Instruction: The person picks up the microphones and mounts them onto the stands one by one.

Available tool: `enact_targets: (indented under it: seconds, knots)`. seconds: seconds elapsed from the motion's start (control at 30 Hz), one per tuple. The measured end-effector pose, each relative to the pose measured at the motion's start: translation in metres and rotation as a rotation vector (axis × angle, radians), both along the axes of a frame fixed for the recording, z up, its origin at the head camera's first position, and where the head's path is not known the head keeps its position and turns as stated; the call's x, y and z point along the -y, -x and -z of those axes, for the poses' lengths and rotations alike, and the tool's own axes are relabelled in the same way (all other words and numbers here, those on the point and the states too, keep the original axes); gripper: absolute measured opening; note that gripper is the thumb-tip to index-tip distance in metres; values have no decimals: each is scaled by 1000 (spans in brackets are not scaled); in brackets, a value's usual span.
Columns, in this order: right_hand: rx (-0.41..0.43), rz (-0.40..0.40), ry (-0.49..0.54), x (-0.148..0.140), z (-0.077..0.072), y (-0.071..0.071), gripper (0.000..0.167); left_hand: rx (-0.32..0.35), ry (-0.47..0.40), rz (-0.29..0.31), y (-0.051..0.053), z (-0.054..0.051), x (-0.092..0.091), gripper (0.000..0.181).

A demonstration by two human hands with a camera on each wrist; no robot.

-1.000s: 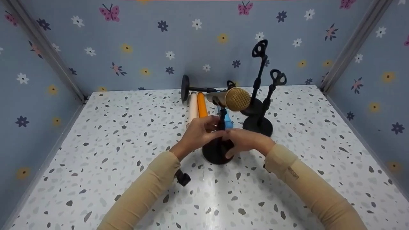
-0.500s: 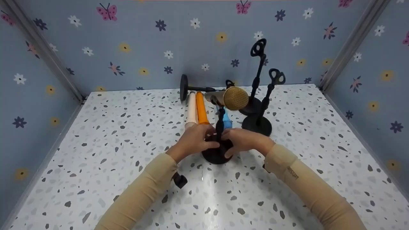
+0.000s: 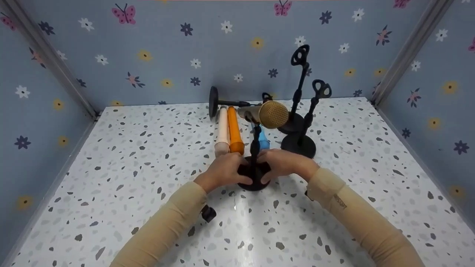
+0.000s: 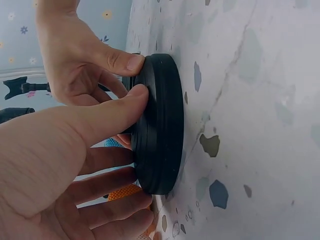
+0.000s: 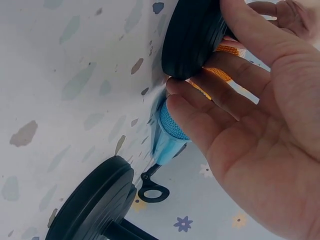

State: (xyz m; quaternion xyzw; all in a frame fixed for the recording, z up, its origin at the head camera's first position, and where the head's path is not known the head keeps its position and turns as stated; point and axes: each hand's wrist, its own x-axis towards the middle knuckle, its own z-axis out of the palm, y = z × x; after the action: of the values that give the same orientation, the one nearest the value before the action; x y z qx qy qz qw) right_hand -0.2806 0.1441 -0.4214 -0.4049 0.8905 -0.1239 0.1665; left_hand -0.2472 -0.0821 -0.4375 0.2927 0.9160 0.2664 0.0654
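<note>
A gold-headed microphone (image 3: pixel 274 115) lies in the clip atop an upright black microphone stand (image 3: pixel 255 148). My left hand (image 3: pixel 224 170) holds the left side of the stand's round base (image 4: pixel 167 125), thumb on its upper face and fingers around the rim. On the other side my right hand (image 3: pixel 284 163) grips the same base, its thumb also on top. In the right wrist view, fingers of the right hand (image 5: pixel 250 100) curl at the edge of the base (image 5: pixel 190 45). The base sits on the speckled table.
Behind the hands lie a pale pink microphone (image 3: pixel 222 129), an orange microphone (image 3: pixel 234 129) and a blue microphone (image 3: pixel 263 141). Two bare stands (image 3: pixel 298 144) stand upright at right. Another stand (image 3: pixel 214 102) lies on its side by the patterned back wall (image 3: pixel 207 44).
My left hand has moved down from the stand's pole to its base. The right hand stays at the base, and the stand with the gold microphone has barely shifted.
</note>
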Motion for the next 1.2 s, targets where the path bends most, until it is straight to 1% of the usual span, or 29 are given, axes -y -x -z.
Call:
enact_targets:
  seconds: [0.13,0.27,0.37,0.57,0.67,0.93,1.1,1.2]
  knots:
    - [2,-9,0,0,-1,0,49,-7,-1,-1,0,1,0,36]
    - [12,0,-9,0,-1,1,51,-26,2,6,1,2,0,35]
    - [11,5,-16,-1,0,1,51,-25,8,8,1,1,-1,35]
    - [6,1,5,-2,2,0,49,-30,25,21,0,1,-1,35]
    - [12,-12,18,-2,3,0,49,-33,40,14,-1,0,-1,36]
    - [27,-13,33,-3,4,0,49,-14,33,1,-3,0,0,35]
    - [14,-12,22,-2,4,0,51,-14,42,3,-3,0,0,36]
    - [12,-8,20,-1,4,-2,52,-2,50,-4,-4,-2,0,37]
